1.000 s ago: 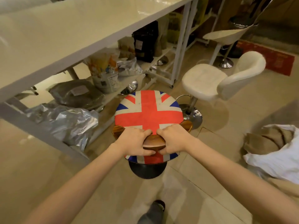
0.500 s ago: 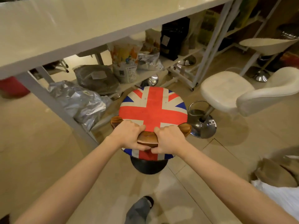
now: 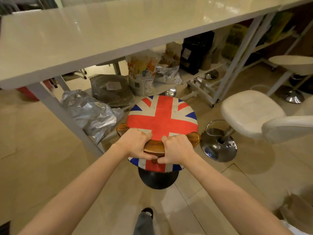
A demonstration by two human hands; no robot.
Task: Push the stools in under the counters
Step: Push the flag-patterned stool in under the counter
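A round stool with a Union Jack seat (image 3: pixel 162 119) and a black base stands on the tile floor just in front of the white counter (image 3: pixel 105 36). Its low wooden backrest (image 3: pixel 154 146) curves along the near rim. My left hand (image 3: pixel 137 145) and my right hand (image 3: pixel 176 149) both grip that backrest, side by side. The seat's far edge lies near the counter's lower shelf. To the right a white padded stool (image 3: pixel 250 111) on a chrome base stands out in the open floor, and another white stool (image 3: pixel 291 65) stands farther back right.
Under the counter a low shelf holds a crumpled silver foil bag (image 3: pixel 91 114), a dark sack (image 3: pixel 111 90), a printed bag (image 3: pixel 142 73) and a black bag (image 3: pixel 194 53). A white counter leg (image 3: pixel 67 116) slants left of the stool. My shoe (image 3: pixel 147 212) shows below.
The view has swung left and the flag stool sits slightly nearer the counter's shelf. Both hands keep the same grip on the backrest. The white stool now appears farther right.
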